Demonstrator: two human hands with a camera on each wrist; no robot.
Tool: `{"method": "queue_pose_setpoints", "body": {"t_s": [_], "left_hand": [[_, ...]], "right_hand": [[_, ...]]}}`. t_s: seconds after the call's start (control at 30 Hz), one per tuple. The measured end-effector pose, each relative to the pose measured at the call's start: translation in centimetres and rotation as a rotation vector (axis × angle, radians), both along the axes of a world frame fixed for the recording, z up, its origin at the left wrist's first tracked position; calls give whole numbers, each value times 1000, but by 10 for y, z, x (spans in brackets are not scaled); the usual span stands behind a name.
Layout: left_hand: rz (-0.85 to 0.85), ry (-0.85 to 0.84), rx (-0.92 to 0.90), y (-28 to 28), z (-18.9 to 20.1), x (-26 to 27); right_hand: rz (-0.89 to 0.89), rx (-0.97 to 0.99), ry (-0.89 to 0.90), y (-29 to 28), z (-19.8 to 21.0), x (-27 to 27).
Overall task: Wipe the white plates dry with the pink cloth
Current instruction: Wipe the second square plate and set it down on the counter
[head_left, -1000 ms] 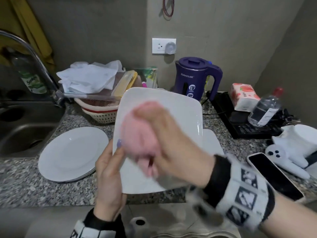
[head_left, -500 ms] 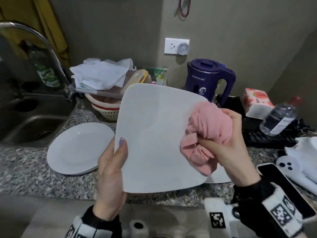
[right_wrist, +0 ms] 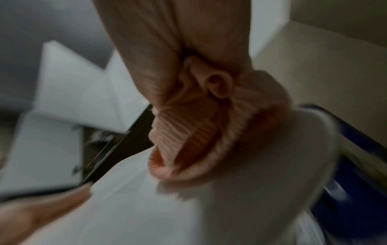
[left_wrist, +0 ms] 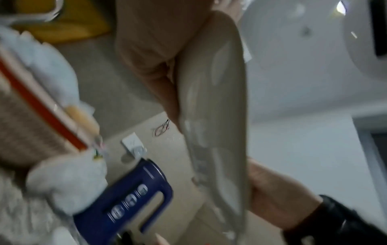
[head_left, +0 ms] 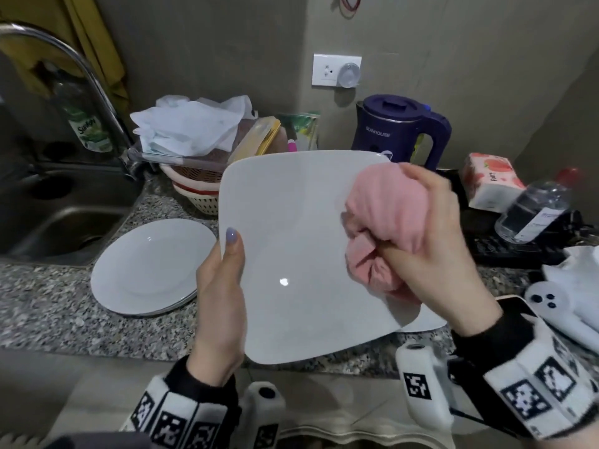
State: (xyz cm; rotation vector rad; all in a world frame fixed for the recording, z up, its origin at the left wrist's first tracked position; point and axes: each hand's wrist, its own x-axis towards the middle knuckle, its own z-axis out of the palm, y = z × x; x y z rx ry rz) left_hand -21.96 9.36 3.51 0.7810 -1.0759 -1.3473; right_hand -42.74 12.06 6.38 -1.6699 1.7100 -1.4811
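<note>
1. Your left hand [head_left: 220, 303] is gripping the left edge of the square white plate [head_left: 298, 254], thumb lying on its face, holding it tilted up above the granite counter [head_left: 48, 312].
2. Your right hand [head_left: 434, 254] is clenching the bunched pink cloth [head_left: 382, 222] and pressing it against the plate's upper right part.
3. The head view alone is showing the round white plate [head_left: 149, 267] lying flat on the counter beside the sink [head_left: 58, 222], and another white plate's corner [head_left: 428, 322] peeking out behind the held one.
4. The left wrist view is showing the held plate edge-on, with the purple kettle [left_wrist: 125, 202] behind it.
5. The right wrist view is blurring, yet the cloth's ribbed folds are resting on the plate's face.
6. Your left fingers behind the plate are staying hidden from the head camera.
</note>
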Motion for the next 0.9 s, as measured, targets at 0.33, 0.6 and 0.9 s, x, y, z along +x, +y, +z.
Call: {"method": "queue_pose_setpoints", "body": {"t_s": [0.33,0.6,0.9], "left_hand": [[40,70,206,-1,-11,15],[-36,100,240,0,-10,12],[-54,4,251,4,-19,19]], "right_hand": [[360,195,691,49,-25,48],[483,84,722,46,-31,84],[275,358,649,35,-30,25]]}}
